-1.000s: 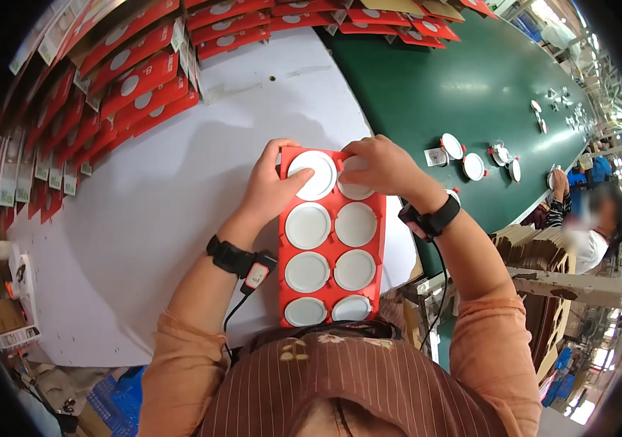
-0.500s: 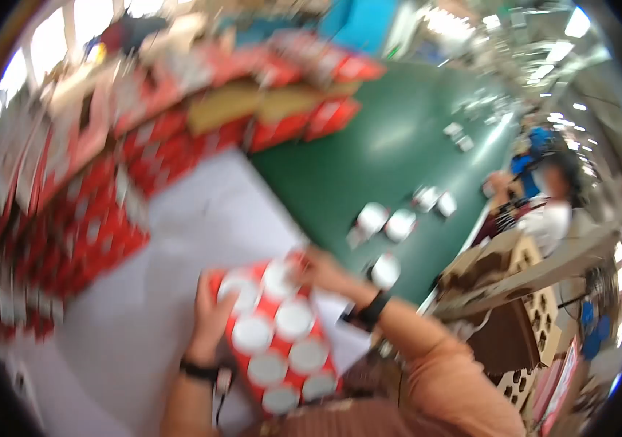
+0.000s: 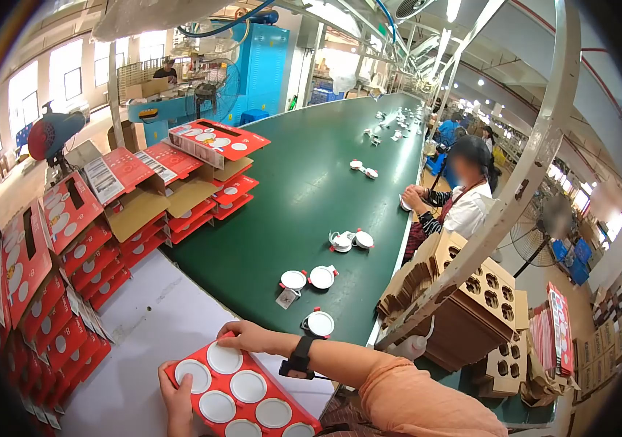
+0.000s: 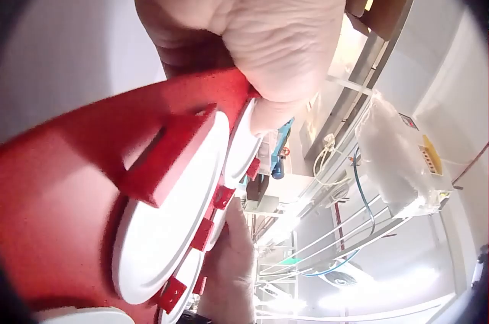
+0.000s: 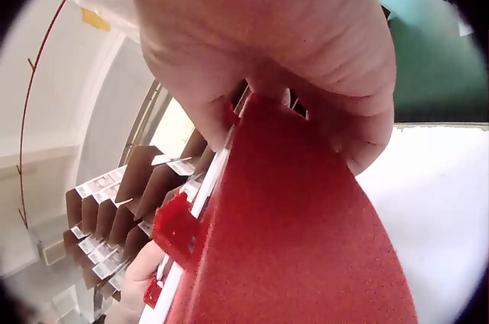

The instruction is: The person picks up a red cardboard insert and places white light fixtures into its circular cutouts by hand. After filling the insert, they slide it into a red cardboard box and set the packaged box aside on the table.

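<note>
A red box (image 3: 280, 387) has round white downlights set in two rows in its top face. My left hand (image 3: 177, 399) grips its left edge, the thumb lying over the corner downlight (image 3: 196, 368). At the far end my right hand (image 3: 251, 338) holds the edge beside another downlight (image 3: 224, 357). In the right wrist view, the thumb and fingers of that hand pinch the box's red end wall (image 5: 283, 217) from both sides. Red tabs (image 4: 223, 197) stand beside the white discs in the left wrist view. The box's near end is cut off in the head view.
Printed red cartons (image 3: 78, 204) stand stacked at the left of the white table (image 3: 143, 320). Beyond runs a green conveyor belt (image 3: 267, 218) with loose downlights (image 3: 322, 277) on it. Cardboard inserts (image 3: 471, 313) and a metal post (image 3: 515, 211) are at the right, near a seated person (image 3: 464, 197).
The head view has swung upward and right, so the box and hands appear lower and further left. My right fingers have shifted from over the downlight to the box's end edge.
</note>
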The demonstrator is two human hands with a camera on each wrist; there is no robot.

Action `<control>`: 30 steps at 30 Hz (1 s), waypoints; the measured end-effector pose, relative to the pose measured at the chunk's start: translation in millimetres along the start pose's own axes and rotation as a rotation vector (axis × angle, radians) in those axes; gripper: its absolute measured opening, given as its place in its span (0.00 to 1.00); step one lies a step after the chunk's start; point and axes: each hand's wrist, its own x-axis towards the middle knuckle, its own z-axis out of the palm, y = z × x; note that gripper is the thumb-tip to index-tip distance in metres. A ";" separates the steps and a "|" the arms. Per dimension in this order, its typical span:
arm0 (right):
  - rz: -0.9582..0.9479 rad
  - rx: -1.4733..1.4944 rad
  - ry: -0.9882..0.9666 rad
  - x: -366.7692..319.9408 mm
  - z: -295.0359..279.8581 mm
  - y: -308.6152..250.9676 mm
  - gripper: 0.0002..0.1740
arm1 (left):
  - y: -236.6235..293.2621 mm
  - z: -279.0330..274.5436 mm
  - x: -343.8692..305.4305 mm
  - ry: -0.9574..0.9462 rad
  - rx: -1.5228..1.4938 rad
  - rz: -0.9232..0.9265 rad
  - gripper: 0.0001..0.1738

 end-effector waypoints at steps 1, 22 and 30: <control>-0.045 -0.016 0.022 -0.9 1.3 0.4 0.18 | -2.6 -2.2 -0.1 -0.003 0.001 -0.002 0.23; -0.482 -1.200 1.073 120.7 -246.3 -104.8 0.26 | -78.4 -42.8 3.5 0.154 -0.010 -0.151 0.21; -0.369 -1.323 1.245 208.8 -299.8 -121.3 0.20 | -68.6 -43.9 4.6 0.160 0.010 -0.153 0.22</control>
